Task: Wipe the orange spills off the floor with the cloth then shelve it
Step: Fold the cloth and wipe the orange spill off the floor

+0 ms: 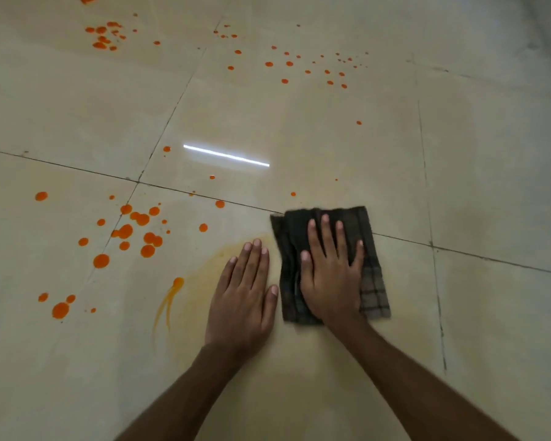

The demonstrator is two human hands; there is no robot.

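On pale glossy floor tiles [299,128], seen from the head cam looking fwd and down, both bare hands lie flat. Forearms run off the bottom edge, so nothing past them shows. Top right corner of the view is dim and blurred; can't make out what's there. No shelf in view, and no bucket, bin or other container.

Right hand [331,275] is palm-down on the cloth [371,281], fingers spread wide and pressing, not pinching it. Cloth is dark w/ a faint check pattern, folded roughly rectangular, flat on the floor across a grout line, right of centre. Its middle is hidden under the hand, and its edges look slightly motion-blurred.

Left hand [244,300] sits just beside the cloth's left edge, palm flat on bare tile, fingers together and extended, holding nothing. Whether its thumb touches the cloth: can't tell.

Left of that hand is a thin yellowish smear [204,275] w/ an orange streak [172,297] trailing down from a blob. Orange drops [140,232] cluster further left, near a tile corner. More specks are scattered top centre [287,63] and top left [104,35], one cut off by the top edge. A bright white light reflection [226,155] lies mid-floor.
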